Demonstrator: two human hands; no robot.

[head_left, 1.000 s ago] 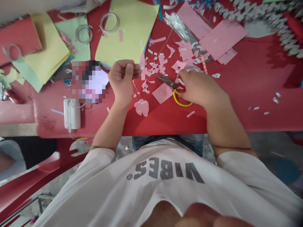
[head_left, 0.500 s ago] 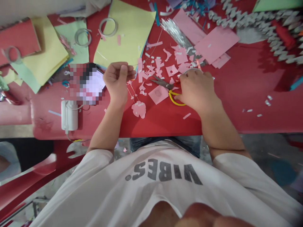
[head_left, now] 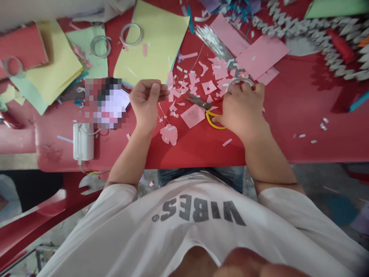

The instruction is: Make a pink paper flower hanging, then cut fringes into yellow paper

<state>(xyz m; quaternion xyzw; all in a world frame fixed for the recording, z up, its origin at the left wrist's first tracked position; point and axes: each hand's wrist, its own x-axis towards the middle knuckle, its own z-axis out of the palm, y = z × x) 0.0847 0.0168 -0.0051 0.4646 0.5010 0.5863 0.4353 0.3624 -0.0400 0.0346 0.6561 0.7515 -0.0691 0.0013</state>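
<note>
A white T-shirt marked "VIBES" is nearest the camera, and both forearms reach past it over the edge of a red table. The left hand is closed in a pinch, thumb against curled fingers, grasping one thin thread that runs down toward the table. The right hand lies over one pair of scissors with yellow handles and one clear tape ring. Its fingers curl over the ring and its thumb sits beside the handles, but the firmness of the grip cannot be determined. The scissors rest on the table, blades pointing toward the left hand. Between the hands lie one pink square, one pink clump, and many pink scraps, too many to count. Left of the left hand are one white adapter and one pixelated object. Farther away lie three more tape rings, one yellow sheet, three pink sheets, one silver bundle, and one paper garland.
</note>
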